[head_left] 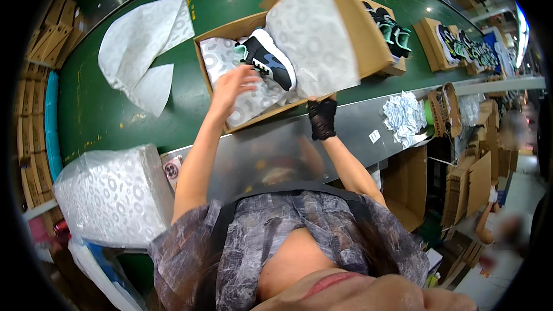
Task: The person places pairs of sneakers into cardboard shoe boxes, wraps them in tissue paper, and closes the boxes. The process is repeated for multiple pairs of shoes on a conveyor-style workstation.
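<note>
An open cardboard shoe box (203, 52) lies on the green conveyor belt (103, 103), lined with white patterned tissue paper (253, 101). A black, white and mint sneaker (268, 57) lies inside it. My left hand (233, 83) is bare, fingers spread, resting on the tissue just left of the sneaker. My right hand (321, 118), in a black mesh glove, sits at the box's near edge beneath a sheet of tissue (314, 37) that hangs over the raised lid (360, 20); whether it grips the sheet or the box is unclear.
A loose sheet of tissue (141, 46) lies on the belt to the left. A wrapped stack of tissue (112, 196) stands at lower left. More open boxes with sneakers (394, 31) follow to the right. Small white packets (403, 115) pile on the metal ledge. Flat cartons (472, 178) stand at right.
</note>
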`<action>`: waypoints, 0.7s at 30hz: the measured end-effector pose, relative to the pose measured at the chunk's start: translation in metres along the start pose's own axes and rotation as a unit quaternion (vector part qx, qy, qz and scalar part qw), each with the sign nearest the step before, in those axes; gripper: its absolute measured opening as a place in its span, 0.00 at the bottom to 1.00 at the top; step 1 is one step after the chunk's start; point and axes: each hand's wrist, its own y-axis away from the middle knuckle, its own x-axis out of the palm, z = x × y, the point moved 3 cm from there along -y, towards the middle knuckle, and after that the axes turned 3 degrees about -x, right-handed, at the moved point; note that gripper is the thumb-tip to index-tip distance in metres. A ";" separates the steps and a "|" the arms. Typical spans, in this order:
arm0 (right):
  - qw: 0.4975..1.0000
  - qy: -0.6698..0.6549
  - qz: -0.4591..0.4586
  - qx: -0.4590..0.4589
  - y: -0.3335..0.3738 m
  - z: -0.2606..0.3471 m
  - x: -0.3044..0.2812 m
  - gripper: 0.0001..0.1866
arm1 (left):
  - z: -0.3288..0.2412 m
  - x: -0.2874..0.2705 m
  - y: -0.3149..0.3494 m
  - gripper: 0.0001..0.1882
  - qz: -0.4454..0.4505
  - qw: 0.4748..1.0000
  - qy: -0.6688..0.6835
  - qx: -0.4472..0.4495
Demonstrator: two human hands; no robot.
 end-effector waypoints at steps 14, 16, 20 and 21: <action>0.755 0.506 0.203 -0.364 -0.006 0.013 0.011 0.24 | 0.010 -0.048 -0.002 0.26 -0.040 0.987 0.012 -0.156; 0.739 0.527 0.205 -0.366 0.012 0.040 0.010 0.24 | 0.011 -0.040 0.002 0.28 0.016 0.988 0.097 -0.116; 0.734 0.518 0.149 -0.413 0.049 0.036 -0.032 0.24 | 0.030 -0.002 0.044 0.29 0.043 0.986 0.130 -0.091; 0.742 0.500 0.150 -0.420 0.058 0.038 -0.045 0.23 | 0.033 0.004 0.055 0.29 0.048 0.986 0.138 -0.076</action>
